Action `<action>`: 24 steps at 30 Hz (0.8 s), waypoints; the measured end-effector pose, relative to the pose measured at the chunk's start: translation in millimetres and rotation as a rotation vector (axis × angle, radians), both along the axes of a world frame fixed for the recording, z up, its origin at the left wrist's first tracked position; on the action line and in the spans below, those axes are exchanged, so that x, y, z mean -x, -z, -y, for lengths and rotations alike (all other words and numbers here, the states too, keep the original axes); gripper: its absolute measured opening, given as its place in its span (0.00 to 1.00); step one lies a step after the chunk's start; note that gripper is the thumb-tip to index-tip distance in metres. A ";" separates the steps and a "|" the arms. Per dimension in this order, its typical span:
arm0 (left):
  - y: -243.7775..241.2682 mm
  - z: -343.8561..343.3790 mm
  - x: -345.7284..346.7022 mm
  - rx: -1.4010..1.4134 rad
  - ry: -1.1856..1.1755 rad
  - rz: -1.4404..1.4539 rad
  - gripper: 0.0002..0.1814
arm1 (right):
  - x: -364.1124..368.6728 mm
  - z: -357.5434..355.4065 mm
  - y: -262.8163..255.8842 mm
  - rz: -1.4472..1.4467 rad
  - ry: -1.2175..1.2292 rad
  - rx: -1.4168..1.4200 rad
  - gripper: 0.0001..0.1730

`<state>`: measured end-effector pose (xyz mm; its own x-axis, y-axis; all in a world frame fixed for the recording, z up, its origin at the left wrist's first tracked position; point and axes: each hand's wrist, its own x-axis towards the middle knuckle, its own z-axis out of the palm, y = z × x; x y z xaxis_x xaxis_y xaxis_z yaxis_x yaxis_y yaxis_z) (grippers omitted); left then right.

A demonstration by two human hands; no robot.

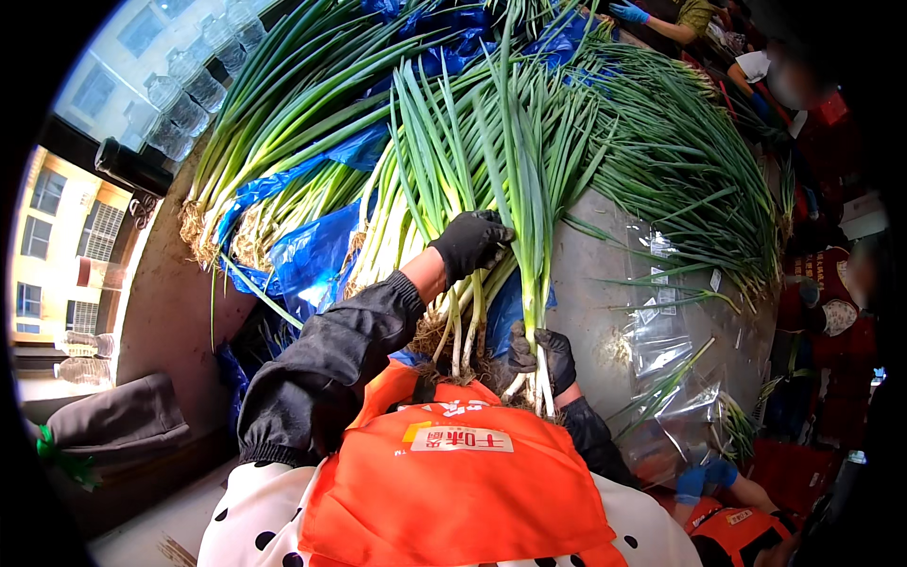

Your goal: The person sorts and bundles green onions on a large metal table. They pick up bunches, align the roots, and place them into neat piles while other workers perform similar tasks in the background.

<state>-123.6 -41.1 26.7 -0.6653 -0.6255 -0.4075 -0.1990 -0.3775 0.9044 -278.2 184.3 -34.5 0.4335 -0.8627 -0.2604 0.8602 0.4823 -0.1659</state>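
Note:
My right hand [544,354], in a black glove, grips the white lower stems of a few green onions [528,234] just above their roots. Their long leaves point away from me, upright in the picture. My left hand [471,244], also black-gloved, is bent over the tops of another group of green onions [471,319], beside the held leaves; its fingertips are partly hidden, so its hold cannot be told. The roots of this group lie near my orange apron [460,489]. A large heap of green onions [375,234] lies just beyond my left hand.
Blue plastic bags [319,244] lie under and among the onions. Thinner green onions [680,170] are piled at the right of the metal table [592,283], near clear plastic bags [659,319]. Water bottles [170,106] line the window. Co-workers' blue-gloved hands [701,478] show at lower right and top right.

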 end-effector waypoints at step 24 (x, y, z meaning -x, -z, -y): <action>17.5 3.4 -11.3 -0.399 -0.049 -0.381 0.07 | 21.1 -20.3 59.3 -0.622 0.161 -0.112 0.13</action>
